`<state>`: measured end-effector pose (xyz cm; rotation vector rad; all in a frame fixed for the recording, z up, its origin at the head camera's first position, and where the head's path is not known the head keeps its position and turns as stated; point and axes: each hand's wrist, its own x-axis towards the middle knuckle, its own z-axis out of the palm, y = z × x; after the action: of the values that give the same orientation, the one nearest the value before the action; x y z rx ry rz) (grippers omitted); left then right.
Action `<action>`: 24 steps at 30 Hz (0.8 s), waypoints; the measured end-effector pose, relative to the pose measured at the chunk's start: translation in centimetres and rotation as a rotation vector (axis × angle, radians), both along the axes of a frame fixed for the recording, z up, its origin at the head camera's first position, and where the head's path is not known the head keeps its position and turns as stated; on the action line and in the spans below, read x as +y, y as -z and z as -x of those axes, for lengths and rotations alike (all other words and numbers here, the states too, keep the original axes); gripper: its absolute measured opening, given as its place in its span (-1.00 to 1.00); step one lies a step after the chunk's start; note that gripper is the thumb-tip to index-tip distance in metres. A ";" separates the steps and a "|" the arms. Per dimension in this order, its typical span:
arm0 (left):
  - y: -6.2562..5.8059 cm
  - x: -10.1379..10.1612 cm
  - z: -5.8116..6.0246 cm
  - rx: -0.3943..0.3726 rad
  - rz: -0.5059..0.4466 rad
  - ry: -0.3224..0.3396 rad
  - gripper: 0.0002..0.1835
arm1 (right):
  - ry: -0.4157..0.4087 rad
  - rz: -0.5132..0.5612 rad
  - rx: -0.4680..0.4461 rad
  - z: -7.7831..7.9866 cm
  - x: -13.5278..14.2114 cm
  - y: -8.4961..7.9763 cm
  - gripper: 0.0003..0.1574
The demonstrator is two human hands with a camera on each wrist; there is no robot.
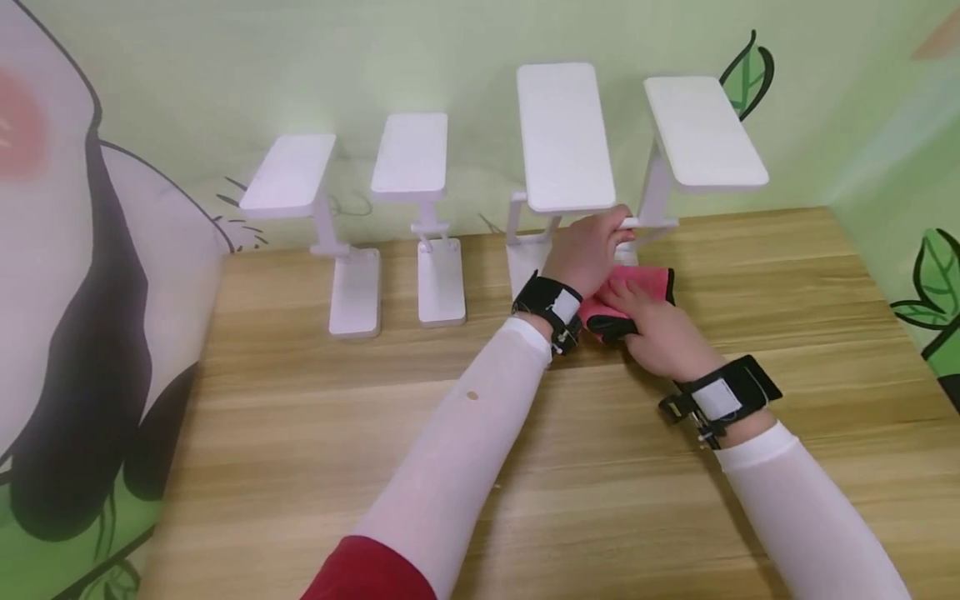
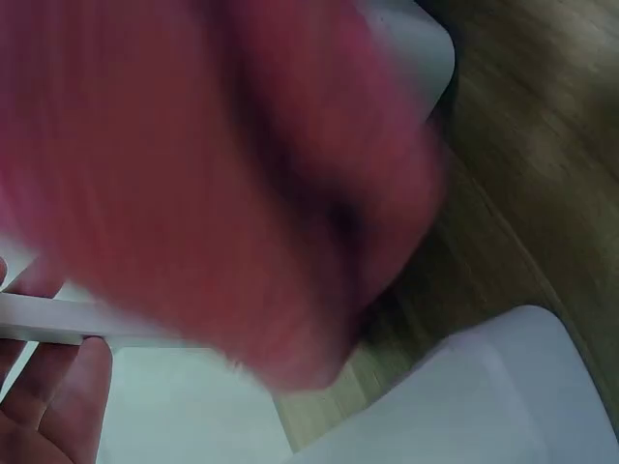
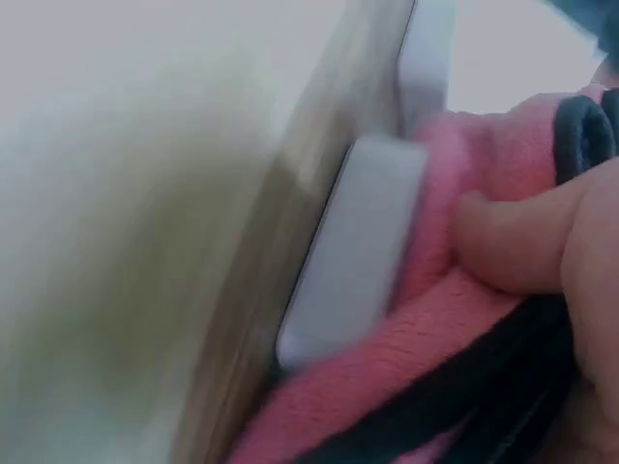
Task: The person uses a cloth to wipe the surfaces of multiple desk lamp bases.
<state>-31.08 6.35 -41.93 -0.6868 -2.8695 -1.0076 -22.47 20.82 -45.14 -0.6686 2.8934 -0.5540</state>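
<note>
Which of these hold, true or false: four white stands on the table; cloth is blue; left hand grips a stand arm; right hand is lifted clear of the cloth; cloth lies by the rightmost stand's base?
1. Four white stands sit along the back of the table. True.
2. The cloth is blue. False: it is pink with a black edge.
3. The left hand grips the thin white arm of the rightmost stand. True.
4. The right hand is lifted clear of the cloth. False: its fingers rest on the cloth, pressing it down.
5. The cloth lies at the base of the rightmost stand. True: the right wrist view shows it against a white edge.
</note>
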 end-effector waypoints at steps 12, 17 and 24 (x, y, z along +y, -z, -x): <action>0.0 -0.6 0.3 -0.054 -0.036 0.004 -0.82 | -0.006 -0.015 0.009 0.9 0.0 0.7 -0.11; 0.1 -0.7 0.2 -0.004 -0.032 0.002 -0.80 | -0.016 -0.061 -0.032 -2.9 0.4 -0.2 -0.24; 0.4 -0.3 0.1 0.033 -0.031 0.017 -0.79 | -0.015 -0.057 -0.067 -3.6 0.4 -0.6 -0.20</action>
<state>-31.17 6.09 -42.28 -0.7200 -2.8184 -1.0299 -18.86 21.20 -44.54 -0.6509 2.8278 -0.4805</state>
